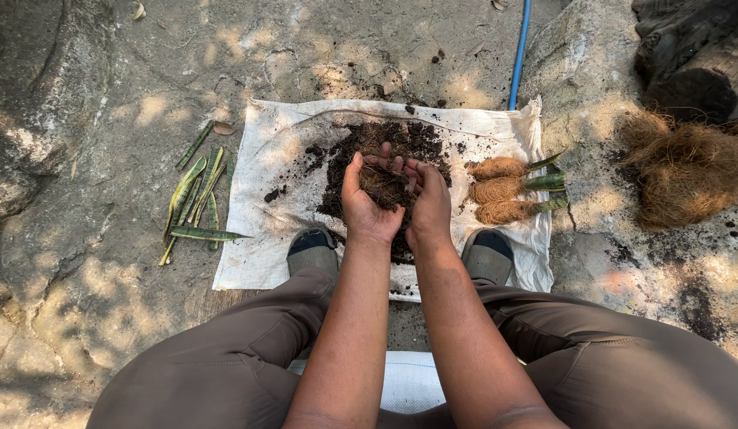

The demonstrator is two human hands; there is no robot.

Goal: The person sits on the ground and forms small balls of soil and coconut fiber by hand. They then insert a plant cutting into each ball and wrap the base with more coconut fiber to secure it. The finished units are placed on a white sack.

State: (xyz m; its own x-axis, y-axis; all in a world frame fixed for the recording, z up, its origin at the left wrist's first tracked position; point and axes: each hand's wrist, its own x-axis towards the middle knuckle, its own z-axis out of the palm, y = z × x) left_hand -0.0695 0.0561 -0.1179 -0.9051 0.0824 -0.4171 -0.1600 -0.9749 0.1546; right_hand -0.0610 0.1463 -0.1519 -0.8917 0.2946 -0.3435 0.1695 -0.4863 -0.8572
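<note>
Cut leaves [196, 199] lie at left; blue hose [518, 54] at top; loose fibre pile [683, 167] at right.

Both forearms are seen bare from elbow to wrist; no sleeves, watch, rings or gloves are worn on the left hand [367, 208] or the right hand [427, 205]. The legs are covered by olive-brown trousers [226, 357] of a smooth, plain cloth, creased at the knees. The feet are shod in grey slip-on shoes [312, 250] with darker, blue-black toe caps, one shown at each side of the forearms.
</note>
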